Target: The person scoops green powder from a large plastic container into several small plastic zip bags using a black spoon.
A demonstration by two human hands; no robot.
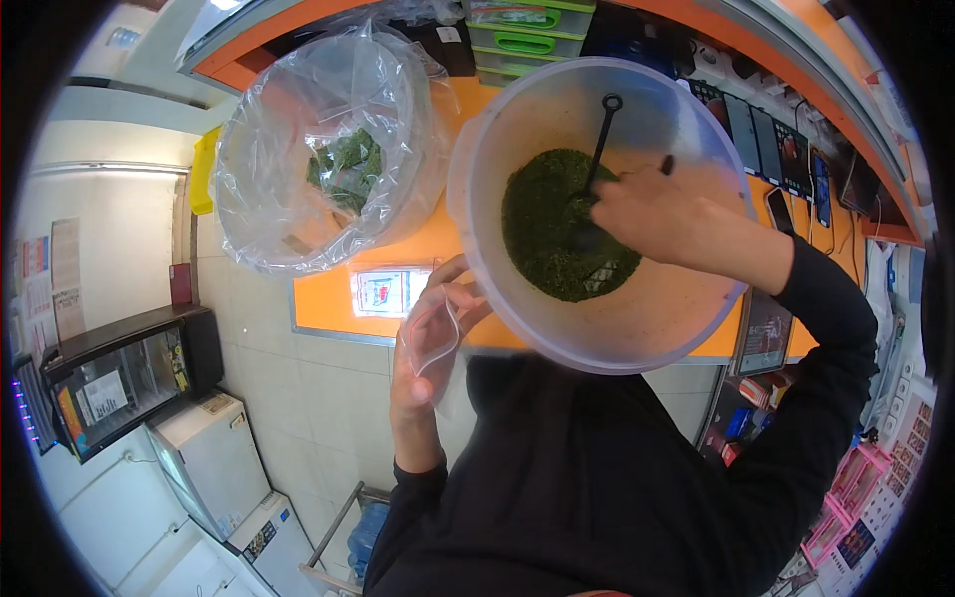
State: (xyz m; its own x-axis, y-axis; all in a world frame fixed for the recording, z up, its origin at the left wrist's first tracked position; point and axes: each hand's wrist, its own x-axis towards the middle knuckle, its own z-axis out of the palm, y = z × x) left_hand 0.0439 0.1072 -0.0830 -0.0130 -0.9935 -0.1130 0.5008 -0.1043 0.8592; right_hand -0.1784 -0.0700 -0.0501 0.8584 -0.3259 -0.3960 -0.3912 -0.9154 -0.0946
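A large translucent plastic tub holds dark green dried flakes, and a black long-handled spoon stands in them, its handle up. My right hand reaches into the tub beside the spoon; its fingertips are at the flakes, and what they hold is hidden. Left of the tub, my left hand holds a small clear zip bag with its mouth apart. Further left, a second tub lined with a clear plastic bag contains small packets of green flakes.
Flat printed plastic bags lie on the orange counter near its front edge. Drawers with green handles stand behind the tubs. Several phones and cables line the right side, with a tablet near the counter's edge.
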